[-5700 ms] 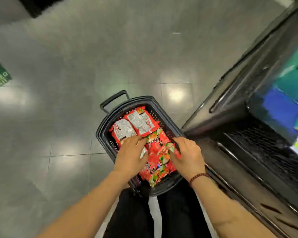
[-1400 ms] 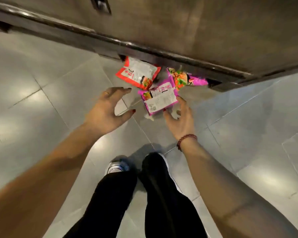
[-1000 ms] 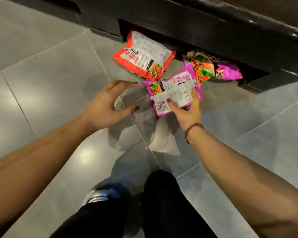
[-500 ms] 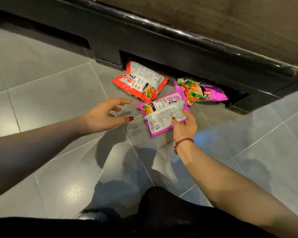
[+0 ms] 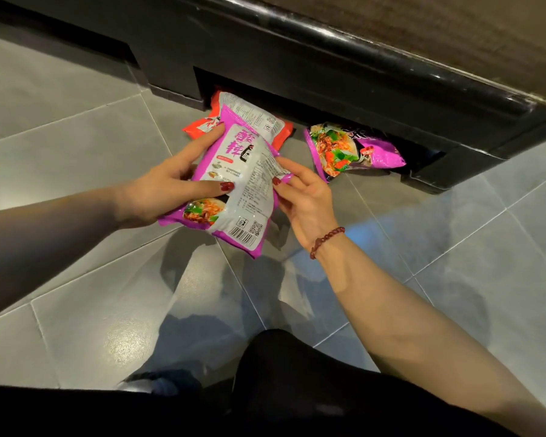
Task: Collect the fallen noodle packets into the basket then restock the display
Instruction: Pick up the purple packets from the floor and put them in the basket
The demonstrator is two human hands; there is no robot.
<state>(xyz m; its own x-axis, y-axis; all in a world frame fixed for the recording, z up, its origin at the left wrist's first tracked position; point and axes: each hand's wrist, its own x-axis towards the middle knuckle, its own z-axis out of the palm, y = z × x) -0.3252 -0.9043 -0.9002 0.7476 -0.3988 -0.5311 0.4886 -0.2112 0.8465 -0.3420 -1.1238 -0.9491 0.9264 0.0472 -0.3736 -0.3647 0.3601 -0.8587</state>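
Two hands clamp one purple noodle packet (image 5: 246,184) above the floor: left hand (image 5: 167,190) grips its left side, thumb on top. Just beyond those fingers lies a red packet (image 5: 202,124). The right hand (image 5: 306,200) pinches the right edge. To its right, a second purple packet (image 5: 353,149) lies partly under the display base (image 5: 328,74).

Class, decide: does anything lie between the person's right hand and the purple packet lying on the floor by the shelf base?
Nothing visible does: only bare floor tile separates the right hand from the fallen purple packet. The hand itself, though, pinches the held packet, which the left hand grips too.
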